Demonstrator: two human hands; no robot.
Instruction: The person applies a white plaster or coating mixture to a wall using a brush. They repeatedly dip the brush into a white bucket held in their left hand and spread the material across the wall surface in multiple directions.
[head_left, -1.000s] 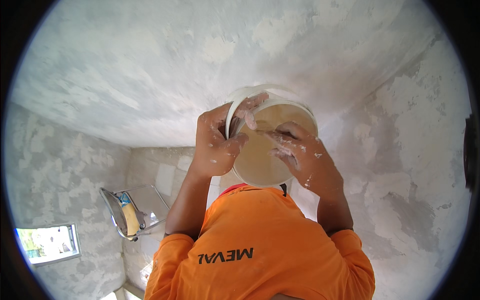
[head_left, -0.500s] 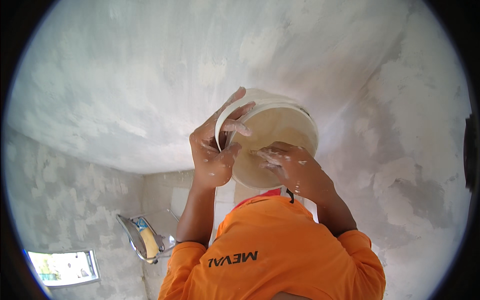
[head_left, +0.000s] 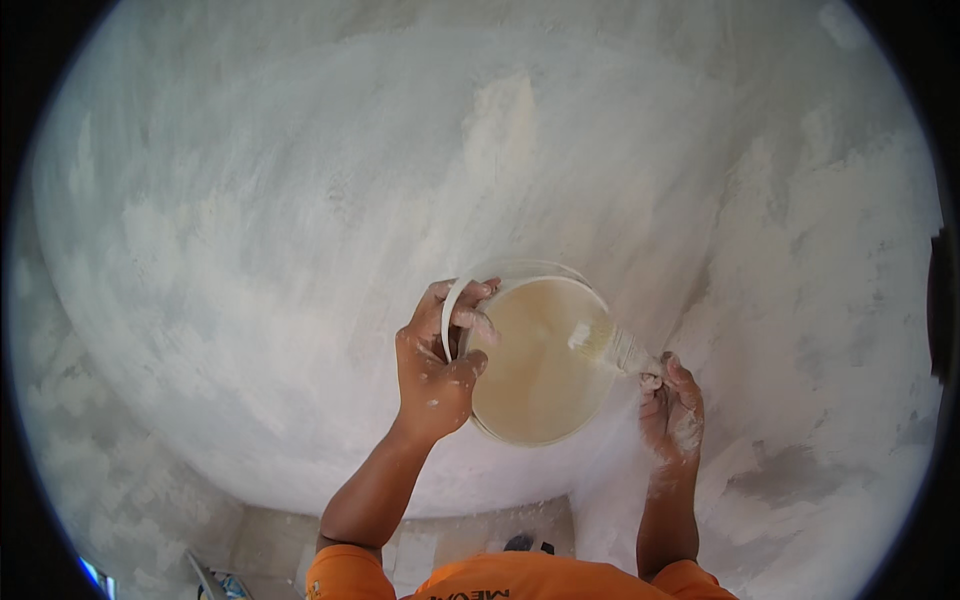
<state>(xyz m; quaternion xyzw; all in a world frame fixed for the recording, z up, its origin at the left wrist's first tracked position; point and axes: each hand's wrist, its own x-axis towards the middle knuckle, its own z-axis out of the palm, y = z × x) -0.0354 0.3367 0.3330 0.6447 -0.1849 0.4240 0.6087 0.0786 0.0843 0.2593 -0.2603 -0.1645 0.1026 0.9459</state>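
Note:
My left hand point(head_left: 435, 375) grips the near left side of a white bucket point(head_left: 540, 442), with its fingers hooked over the rim by the pale curved handle point(head_left: 449, 315). Cloudy beige liquid point(head_left: 530, 365) shows inside the bucket. Off to the right, my right hand point(head_left: 675, 415) pinches the narrow end of a wide paintbrush point(head_left: 622, 350). The brush's pale, wet-looking bristles lie across the bucket's right rim, their tips over the liquid. White smears cover the fingers of both hands.
A large surface point(head_left: 300, 250) with patchy grey and whitish coating spreads behind the bucket. Another blotchy wall point(head_left: 820, 400) stands at the right. At the bottom left, an object with a metallic edge point(head_left: 215, 578) is partly cut off, near a bright window point(head_left: 95, 575).
My right hand has come out of the bucket toward the right, and the paintbrush now shows in it. My left hand keeps its hold on the bucket. The view has tilted upward.

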